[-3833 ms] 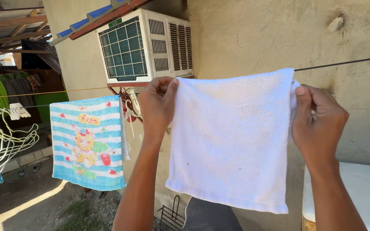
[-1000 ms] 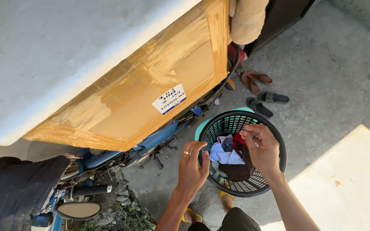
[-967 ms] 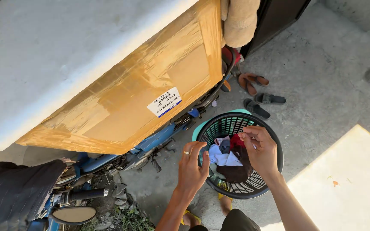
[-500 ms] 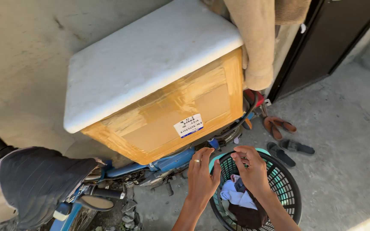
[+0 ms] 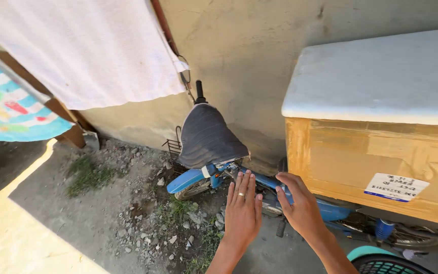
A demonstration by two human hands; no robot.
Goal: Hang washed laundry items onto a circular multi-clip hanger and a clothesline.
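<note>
Fingers (image 5: 239, 189) of the left hand (image 5: 242, 213) and right hand (image 5: 300, 205) are spread and empty, having lifted out of the green laundry basket (image 5: 381, 256), now at the lower right edge. Blue bicycle (image 5: 204, 177), taped cardboard box (image 5: 376, 162) and hung white towel (image 5: 92, 50) lie beyond.

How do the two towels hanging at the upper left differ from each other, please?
The white towel is plain, while the striped towel has blue bands and colourful cartoon prints. The white towel fills more of the view; the striped towel hangs lower, partly behind a wooden bar. Both hang outdoors.
</note>
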